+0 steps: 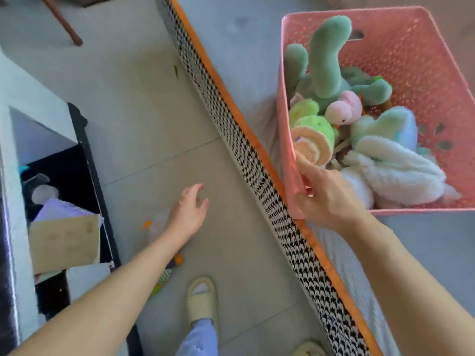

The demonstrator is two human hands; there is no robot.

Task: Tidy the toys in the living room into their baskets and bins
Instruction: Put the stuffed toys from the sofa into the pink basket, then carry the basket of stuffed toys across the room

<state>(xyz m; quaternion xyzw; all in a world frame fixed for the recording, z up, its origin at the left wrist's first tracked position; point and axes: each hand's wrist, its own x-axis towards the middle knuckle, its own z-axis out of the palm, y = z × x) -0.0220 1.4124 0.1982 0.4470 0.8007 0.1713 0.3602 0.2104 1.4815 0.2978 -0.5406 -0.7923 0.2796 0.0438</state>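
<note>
Gripping the pink basket [421,60] by its near rim: right hand [326,196]. Left hand [189,211] loose, empty. Load of plush toys [326,60] likely light; thin rim may flex.

Pink perforated plastic basket [401,55], rectangular, tilted, on the far side of an orange-edged houndstooth barrier, near corner pinched by a hand. Inside: green long-necked plush [327,60] upright at left wall, small pink plush [344,107] mid, lime-and-peach plush [312,132] against near-left wall, white fluffy plush [395,173] at near side, mint-blue plush [385,124] behind it.
</note>
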